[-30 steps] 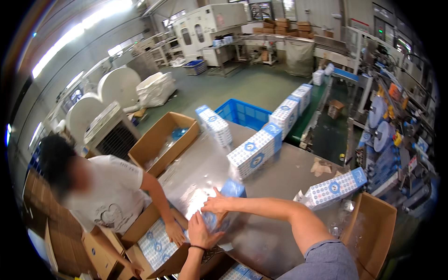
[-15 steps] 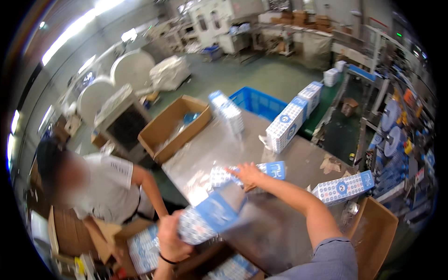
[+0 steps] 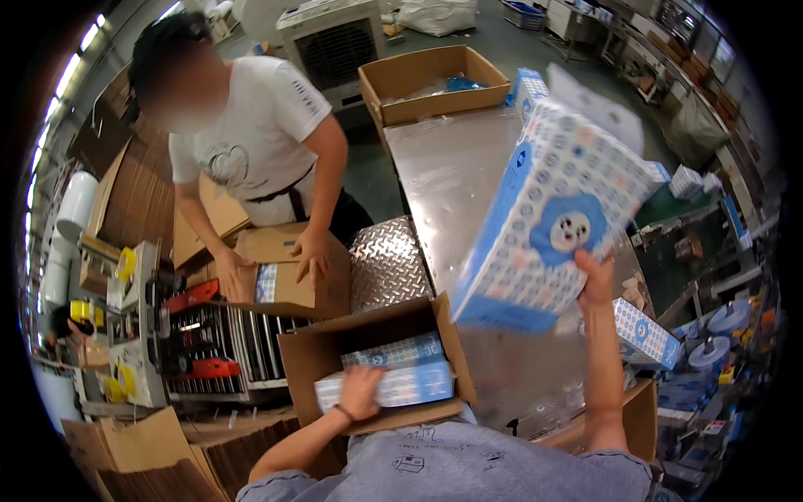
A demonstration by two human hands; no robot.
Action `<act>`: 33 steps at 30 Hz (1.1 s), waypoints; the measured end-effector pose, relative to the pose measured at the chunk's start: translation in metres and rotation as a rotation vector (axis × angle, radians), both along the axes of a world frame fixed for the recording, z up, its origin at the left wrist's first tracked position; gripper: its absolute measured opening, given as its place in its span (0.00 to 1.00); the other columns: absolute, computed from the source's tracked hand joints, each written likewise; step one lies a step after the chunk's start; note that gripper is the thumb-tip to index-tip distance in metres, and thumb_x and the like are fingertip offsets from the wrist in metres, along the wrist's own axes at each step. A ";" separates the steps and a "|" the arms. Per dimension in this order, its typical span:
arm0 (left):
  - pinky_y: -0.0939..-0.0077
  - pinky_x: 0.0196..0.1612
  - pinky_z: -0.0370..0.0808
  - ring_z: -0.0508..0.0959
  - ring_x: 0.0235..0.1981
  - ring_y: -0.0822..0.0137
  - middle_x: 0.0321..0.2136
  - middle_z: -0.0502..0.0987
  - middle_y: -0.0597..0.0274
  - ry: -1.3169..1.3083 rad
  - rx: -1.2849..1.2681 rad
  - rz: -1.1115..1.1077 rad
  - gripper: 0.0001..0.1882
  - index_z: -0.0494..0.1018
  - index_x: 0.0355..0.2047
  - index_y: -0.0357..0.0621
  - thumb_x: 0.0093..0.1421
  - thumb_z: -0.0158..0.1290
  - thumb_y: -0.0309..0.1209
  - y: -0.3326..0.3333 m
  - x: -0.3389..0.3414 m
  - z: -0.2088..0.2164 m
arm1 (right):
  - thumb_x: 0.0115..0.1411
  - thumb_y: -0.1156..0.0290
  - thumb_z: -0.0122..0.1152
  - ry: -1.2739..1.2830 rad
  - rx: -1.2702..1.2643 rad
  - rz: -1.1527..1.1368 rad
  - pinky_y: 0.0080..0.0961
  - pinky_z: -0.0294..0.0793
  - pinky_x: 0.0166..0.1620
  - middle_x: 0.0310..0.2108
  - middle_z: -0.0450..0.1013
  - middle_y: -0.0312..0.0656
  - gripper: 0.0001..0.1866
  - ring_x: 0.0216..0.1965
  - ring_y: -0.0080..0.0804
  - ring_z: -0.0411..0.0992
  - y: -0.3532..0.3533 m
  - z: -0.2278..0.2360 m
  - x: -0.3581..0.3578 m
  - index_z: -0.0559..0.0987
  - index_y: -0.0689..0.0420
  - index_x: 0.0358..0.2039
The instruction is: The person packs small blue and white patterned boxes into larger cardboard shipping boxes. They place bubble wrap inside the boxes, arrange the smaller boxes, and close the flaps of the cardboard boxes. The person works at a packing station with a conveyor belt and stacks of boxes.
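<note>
Inside an open cardboard box (image 3: 458, 351) in front of me, my left hand (image 3: 361, 393) grips a white pack with a blue end (image 3: 427, 382). Another blue patterned pack (image 3: 410, 347) lies alongside it in the box. To the right, my right hand (image 3: 595, 280) holds a large blue-and-white patterned pack (image 3: 535, 176) up over the metal table (image 3: 493, 376). This pack is tilted, with loose clear film at its upper end and a cartoon face on its side. My right fingers are partly hidden behind it.
Across from me, a co-worker (image 3: 259, 151) has both hands on a cardboard box (image 3: 326, 280) by a roller conveyor (image 3: 272, 343). A larger open carton (image 3: 435, 67) stands at the table's far end. More packs, including one pack (image 3: 644, 335), stand at the right.
The view has swung left and down. My left hand has brought its pack down into the open box. My right hand has lifted a pack off the table.
</note>
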State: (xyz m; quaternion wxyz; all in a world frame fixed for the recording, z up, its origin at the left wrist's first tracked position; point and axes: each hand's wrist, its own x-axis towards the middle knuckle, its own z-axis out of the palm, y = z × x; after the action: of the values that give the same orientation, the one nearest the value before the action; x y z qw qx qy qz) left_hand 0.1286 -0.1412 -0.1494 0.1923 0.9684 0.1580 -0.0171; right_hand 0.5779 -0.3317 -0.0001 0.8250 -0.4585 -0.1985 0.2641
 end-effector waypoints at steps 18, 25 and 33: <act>0.56 0.66 0.63 0.63 0.65 0.47 0.64 0.62 0.40 0.373 -0.385 0.238 0.41 0.60 0.65 0.41 0.51 0.58 0.36 0.044 -0.007 -0.177 | 0.51 0.68 0.61 -1.521 -0.656 0.850 0.49 0.47 0.70 0.66 0.61 0.44 0.42 0.71 0.46 0.52 0.175 -0.343 -0.225 0.64 0.23 0.67; 0.60 0.75 0.36 0.37 0.73 0.41 0.72 0.41 0.35 0.760 -0.133 0.047 0.53 0.43 0.69 0.24 0.56 0.54 0.47 0.067 0.013 -0.186 | 0.51 0.61 0.63 -1.154 -1.217 0.930 0.44 0.71 0.56 0.51 0.76 0.47 0.24 0.52 0.47 0.74 0.186 -0.302 -0.249 0.81 0.51 0.50; 0.52 0.66 0.62 0.64 0.65 0.42 0.62 0.66 0.34 0.879 -0.484 0.096 0.48 0.57 0.66 0.29 0.57 0.60 0.53 0.088 0.051 -0.151 | 0.56 0.71 0.66 -0.503 -0.816 -0.542 0.32 0.76 0.48 0.40 0.79 0.44 0.12 0.43 0.39 0.77 -0.061 -0.088 -0.152 0.83 0.54 0.42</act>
State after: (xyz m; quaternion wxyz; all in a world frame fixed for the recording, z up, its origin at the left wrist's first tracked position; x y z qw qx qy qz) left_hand 0.1798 -0.0529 -0.3000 0.3272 0.7889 0.2598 -0.4506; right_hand 0.4262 -0.3926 -0.0880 0.5459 -0.8248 -0.1459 -0.0203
